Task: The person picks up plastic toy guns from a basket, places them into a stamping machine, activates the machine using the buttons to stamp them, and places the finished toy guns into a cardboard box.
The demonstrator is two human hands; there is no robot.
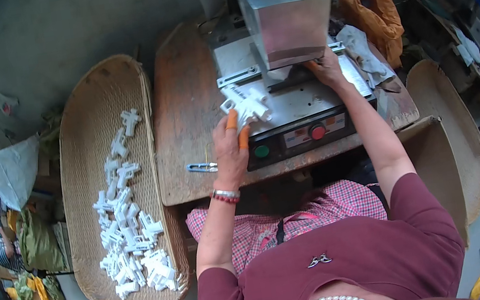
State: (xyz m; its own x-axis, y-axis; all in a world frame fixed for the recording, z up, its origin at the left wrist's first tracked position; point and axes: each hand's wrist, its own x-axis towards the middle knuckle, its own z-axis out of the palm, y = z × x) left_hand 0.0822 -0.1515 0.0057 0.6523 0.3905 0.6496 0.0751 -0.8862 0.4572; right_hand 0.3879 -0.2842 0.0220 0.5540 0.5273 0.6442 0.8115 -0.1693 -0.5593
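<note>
My left hand (229, 154), with orange finger covers, is closed on white plastic toy pistols (247, 103) above the front left of the machine's metal bed. It seems to hold more than one, overlapping. Reaching forward, my right hand (327, 70) is at the lower right edge of the machine's box-shaped metal head (289, 24). Its fingers go under that edge and are mostly hidden, so their grip does not show. A green button (261, 151) and a red button (317, 132) are on the machine's front panel.
A long woven basket (82, 192) at left holds a pile of white toy pistols (131, 228). Blue thread snips (201, 167) lie on the wooden table (179, 115). A whitish cloth (362, 51) and an orange sack (377, 5) sit at right, beyond a cardboard box (433, 158).
</note>
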